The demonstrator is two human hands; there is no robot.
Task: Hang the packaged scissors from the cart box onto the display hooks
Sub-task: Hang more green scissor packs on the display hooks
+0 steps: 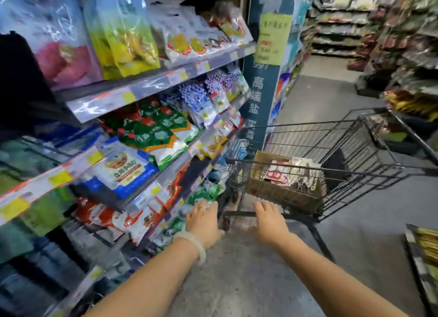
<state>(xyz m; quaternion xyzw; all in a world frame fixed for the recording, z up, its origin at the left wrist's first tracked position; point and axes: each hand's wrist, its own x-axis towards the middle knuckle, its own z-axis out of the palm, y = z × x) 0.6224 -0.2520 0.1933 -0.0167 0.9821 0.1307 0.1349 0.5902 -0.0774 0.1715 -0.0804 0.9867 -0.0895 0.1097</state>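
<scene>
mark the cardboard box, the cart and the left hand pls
box (282, 194), head view, front cardboard wall.
cart (369, 151), head view, right wire side of the basket.
left hand (203, 223), head view, back of the hand.

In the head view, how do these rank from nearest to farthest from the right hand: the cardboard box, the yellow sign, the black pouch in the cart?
From the right hand:
1. Cardboard box, just ahead, in the cart's near end.
2. Black pouch, deeper in the cart, to the right.
3. Yellow sign, high on the shelf's end panel.
</scene>
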